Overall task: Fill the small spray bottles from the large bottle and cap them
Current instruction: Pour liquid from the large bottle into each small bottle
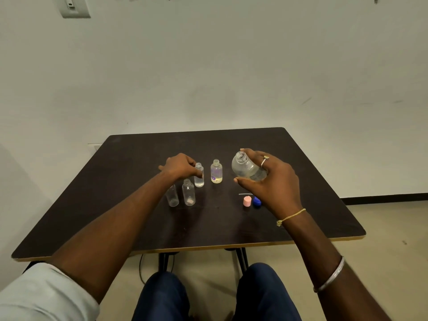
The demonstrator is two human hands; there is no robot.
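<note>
Large bottle (247, 169): clear, uncapped, tilted, held over the worktop (115, 205) at right; right hand (275, 184) has its fingers (262, 162) curled round the body.
Small spray bottle (199, 177): upright, centre, open-necked; left hand (181, 166) pinches it.
Purple-printed bottle (216, 171): upright between those two.
Empty small bottles (188, 193) (172, 196): nearer, left.
Pink cap (247, 201), blue cap (257, 202): side by side, near right.

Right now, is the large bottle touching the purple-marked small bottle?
Apart. The head view shows dark table between the large bottle and the purple-marked small bottle.
</note>
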